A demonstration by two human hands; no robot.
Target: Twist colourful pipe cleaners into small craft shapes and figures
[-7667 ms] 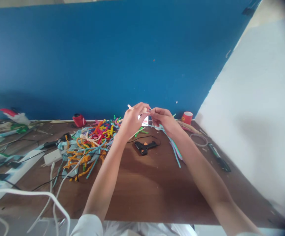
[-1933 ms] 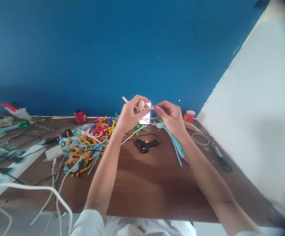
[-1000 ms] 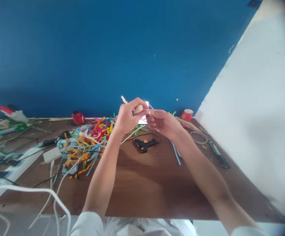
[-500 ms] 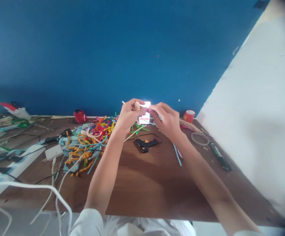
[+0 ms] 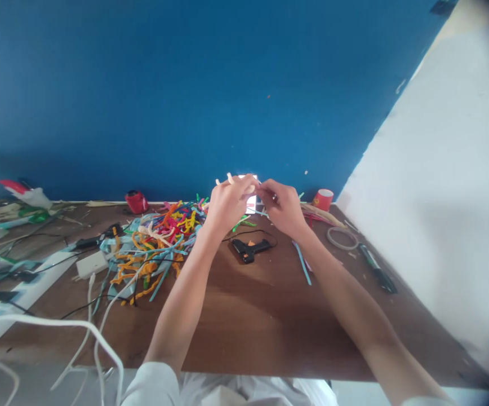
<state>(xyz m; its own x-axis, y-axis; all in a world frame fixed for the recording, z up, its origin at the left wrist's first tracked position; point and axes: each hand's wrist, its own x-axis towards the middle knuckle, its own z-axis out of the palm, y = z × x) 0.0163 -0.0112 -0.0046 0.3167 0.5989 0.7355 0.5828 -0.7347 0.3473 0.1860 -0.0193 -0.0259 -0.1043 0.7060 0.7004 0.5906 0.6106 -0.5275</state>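
Observation:
My left hand (image 5: 232, 200) is closed around a cream pipe cleaner piece (image 5: 230, 178), whose ends poke out above the fingers. My right hand (image 5: 283, 206) is closed in a pinch, its fingertips meeting those of my left hand; what it pinches is too small to make out. Behind both hands stands a phone (image 5: 251, 206) with a bright screen, partly covered. Below them on the table lies a black glue gun (image 5: 250, 249) with an orange trigger.
A tangled heap of coloured pipe cleaners (image 5: 151, 248) covers the table's left middle. Further left are a power strip (image 5: 37, 287), a white adapter (image 5: 92, 264) and cables. Blue strips (image 5: 302, 264), a tape ring (image 5: 342, 238), a cutter knife (image 5: 377, 269) and a red cup (image 5: 323, 199) lie right.
My left hand has turned so its back faces me, and the cream piece's ends now point up. My right hand has shifted slightly left, and the pale stick below my left hand is no longer seen.

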